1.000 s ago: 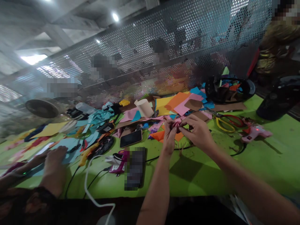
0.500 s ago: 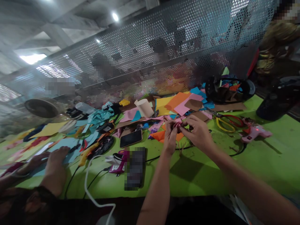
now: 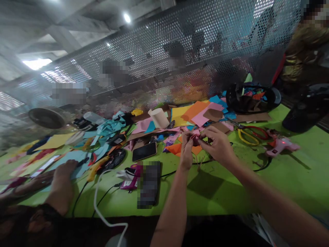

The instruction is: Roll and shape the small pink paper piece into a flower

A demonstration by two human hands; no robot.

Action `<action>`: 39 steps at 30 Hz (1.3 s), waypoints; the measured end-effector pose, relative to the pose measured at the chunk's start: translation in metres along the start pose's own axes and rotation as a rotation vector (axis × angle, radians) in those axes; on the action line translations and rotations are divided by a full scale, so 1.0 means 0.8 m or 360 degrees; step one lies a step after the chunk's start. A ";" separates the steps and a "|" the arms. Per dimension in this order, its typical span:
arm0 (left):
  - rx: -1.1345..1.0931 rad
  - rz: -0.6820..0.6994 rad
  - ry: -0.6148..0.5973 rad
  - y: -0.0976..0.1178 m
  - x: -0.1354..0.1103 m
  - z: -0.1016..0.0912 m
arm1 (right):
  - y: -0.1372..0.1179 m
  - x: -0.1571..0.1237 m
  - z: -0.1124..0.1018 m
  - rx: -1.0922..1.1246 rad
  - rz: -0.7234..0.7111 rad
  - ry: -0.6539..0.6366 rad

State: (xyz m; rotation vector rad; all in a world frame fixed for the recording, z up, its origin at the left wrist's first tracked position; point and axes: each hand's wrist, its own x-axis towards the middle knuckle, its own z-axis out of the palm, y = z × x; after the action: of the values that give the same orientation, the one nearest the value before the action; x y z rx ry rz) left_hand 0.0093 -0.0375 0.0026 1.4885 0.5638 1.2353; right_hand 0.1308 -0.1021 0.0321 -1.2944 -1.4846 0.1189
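Between my two hands is a small pink folded paper piece (image 3: 195,137), raised above the green table. My left hand (image 3: 187,148) pinches its left side with thumb and fingers. On the other side, my right hand (image 3: 216,142) has its thumb and fingertips closed on the same piece, partly hiding it. Orange paper (image 3: 175,149) lies just behind and beneath my left hand. Scissors (image 3: 248,134) with yellow and red handles rest to the right of my right hand, and a pink glue gun (image 3: 281,145) with a lit red light lies beyond them.
Coloured paper sheets (image 3: 197,111) and a cream paper roll (image 3: 158,118) stand behind my hands. A black bin (image 3: 253,104) holds scraps. Left are a phone (image 3: 144,151), a magenta glue gun (image 3: 130,180), cables and a co-worker's hand (image 3: 65,168). A dark container (image 3: 304,111) stands right.
My hands stay almost in place around the pink paper, with only slight finger movement. The co-worker's hand at left has shifted slightly.
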 end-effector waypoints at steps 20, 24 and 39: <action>0.0494 0.0215 -0.0127 -0.007 -0.010 -0.006 | -0.003 -0.003 0.006 0.0131 0.0288 0.0131; 0.0522 0.0199 -0.0138 -0.008 -0.010 -0.006 | -0.003 -0.004 0.008 0.0151 0.0319 0.0158; 0.0028 0.0004 -0.0010 -0.003 -0.002 0.001 | 0.002 -0.003 0.007 -0.0072 -0.0064 0.0087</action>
State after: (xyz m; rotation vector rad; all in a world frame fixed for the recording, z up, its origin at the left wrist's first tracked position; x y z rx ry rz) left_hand 0.0104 -0.0384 -0.0001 1.5077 0.5699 1.2298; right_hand 0.1273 -0.1002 0.0279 -1.2935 -1.4731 0.0238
